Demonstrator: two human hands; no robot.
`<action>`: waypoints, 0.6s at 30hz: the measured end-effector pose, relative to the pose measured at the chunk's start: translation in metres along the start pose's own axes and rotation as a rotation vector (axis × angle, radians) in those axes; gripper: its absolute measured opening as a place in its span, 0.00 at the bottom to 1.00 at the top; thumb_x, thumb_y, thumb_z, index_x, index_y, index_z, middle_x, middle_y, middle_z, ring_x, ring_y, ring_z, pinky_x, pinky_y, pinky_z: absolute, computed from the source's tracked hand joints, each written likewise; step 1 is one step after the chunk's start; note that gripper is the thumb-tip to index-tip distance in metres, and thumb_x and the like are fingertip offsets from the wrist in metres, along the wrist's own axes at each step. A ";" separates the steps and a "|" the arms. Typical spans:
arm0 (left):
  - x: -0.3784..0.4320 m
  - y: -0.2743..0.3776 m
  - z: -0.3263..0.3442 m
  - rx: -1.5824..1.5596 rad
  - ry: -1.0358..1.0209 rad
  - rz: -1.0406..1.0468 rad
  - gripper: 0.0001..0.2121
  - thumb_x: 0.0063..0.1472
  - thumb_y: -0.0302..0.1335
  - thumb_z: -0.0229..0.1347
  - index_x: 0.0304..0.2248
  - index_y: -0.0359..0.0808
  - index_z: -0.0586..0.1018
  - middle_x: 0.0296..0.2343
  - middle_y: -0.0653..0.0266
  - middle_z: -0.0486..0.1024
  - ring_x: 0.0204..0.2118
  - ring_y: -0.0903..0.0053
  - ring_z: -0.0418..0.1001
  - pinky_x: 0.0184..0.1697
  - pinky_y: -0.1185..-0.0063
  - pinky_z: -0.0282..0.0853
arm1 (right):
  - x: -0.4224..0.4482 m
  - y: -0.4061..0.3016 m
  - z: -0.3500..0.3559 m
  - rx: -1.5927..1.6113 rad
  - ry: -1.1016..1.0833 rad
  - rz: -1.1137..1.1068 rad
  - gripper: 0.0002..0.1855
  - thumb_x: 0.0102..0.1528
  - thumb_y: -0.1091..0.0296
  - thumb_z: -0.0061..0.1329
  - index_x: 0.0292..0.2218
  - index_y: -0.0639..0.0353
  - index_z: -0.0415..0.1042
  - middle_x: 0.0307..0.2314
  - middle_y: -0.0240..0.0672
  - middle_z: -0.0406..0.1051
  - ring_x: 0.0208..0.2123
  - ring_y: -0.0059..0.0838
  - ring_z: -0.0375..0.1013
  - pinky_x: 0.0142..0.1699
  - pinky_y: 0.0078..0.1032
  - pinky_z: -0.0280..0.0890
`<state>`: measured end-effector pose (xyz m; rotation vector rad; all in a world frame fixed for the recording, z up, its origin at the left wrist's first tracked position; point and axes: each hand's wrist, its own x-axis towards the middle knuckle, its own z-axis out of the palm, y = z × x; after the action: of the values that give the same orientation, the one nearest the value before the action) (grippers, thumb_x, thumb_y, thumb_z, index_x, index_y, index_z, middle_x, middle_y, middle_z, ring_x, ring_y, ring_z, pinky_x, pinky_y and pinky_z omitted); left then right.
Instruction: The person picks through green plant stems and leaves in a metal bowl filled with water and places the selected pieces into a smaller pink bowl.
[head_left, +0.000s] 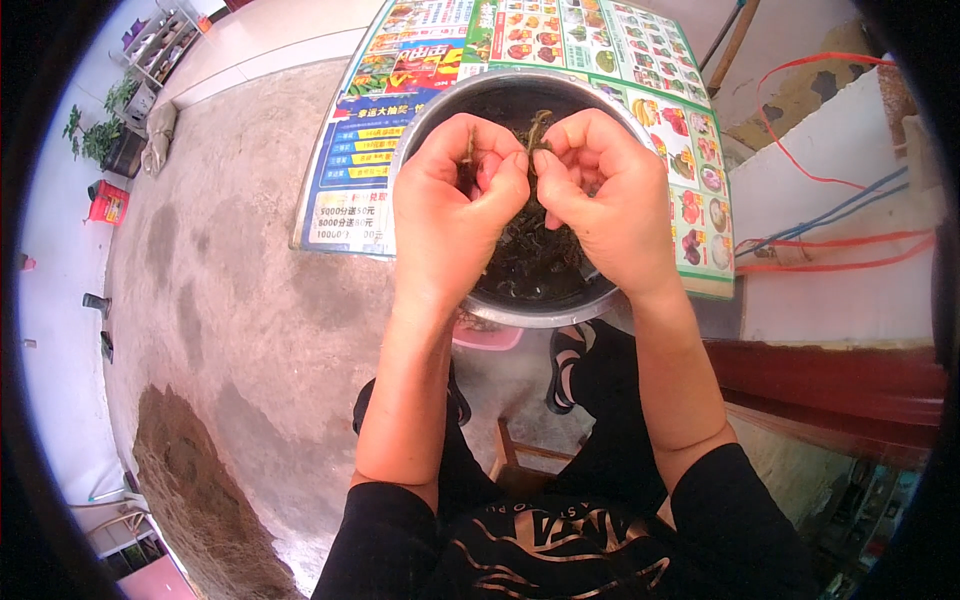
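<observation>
Both hands are raised over a round metal basin (495, 309) that stands at the edge of a paper-covered table. Dark, wet, stringy plant matter (541, 251) lies in water inside it. Pinched between the thumbs and fingers is a thin brownish-green plant strand (537, 131). My left hand (469, 172) grips one side of it, and more fibre shows by its curled fingers. My right hand (600, 172) holds the other side, its fingertips almost touching the left ones. The hands hide part of the basin and its contents.
Printed flyers (600, 37) cover the table. Below the basin is a pink tub (491, 337), partly hidden. Red and blue cords (825, 214) run at the right, above a dark red wooden piece (825, 390). A brown mound (195, 487) lies on the concrete floor, with potted plants (112, 135) along the wall.
</observation>
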<state>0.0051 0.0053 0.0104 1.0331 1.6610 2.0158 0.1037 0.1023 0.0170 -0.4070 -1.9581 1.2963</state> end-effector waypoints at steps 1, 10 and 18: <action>0.000 -0.001 0.000 -0.002 0.000 -0.001 0.03 0.54 0.18 0.55 0.26 0.33 0.74 0.19 0.79 0.66 0.21 0.93 0.59 0.25 0.90 0.57 | -0.001 -0.003 0.000 0.110 -0.012 0.075 0.05 0.51 0.76 0.52 0.29 0.65 0.68 0.17 0.28 0.68 0.17 0.12 0.67 0.22 0.14 0.63; 0.005 -0.006 -0.012 -0.559 -0.077 -0.285 0.04 0.56 0.23 0.55 0.31 0.35 0.73 0.19 0.76 0.64 0.20 0.88 0.56 0.24 0.86 0.51 | 0.004 -0.001 -0.008 0.235 -0.033 0.193 0.05 0.53 0.75 0.50 0.29 0.66 0.67 0.18 0.30 0.70 0.18 0.12 0.67 0.22 0.14 0.62; 0.009 -0.005 -0.031 -0.790 -0.080 -0.326 0.10 0.55 0.28 0.56 0.35 0.32 0.72 0.19 0.75 0.63 0.19 0.88 0.56 0.24 0.85 0.52 | 0.008 0.023 -0.027 -0.677 -0.105 0.049 0.07 0.50 0.69 0.50 0.32 0.60 0.73 0.26 0.42 0.74 0.24 0.43 0.74 0.30 0.35 0.67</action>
<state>-0.0235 -0.0093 0.0065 0.5048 0.7762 2.0687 0.1150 0.1350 0.0059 -0.7221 -2.4622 0.6535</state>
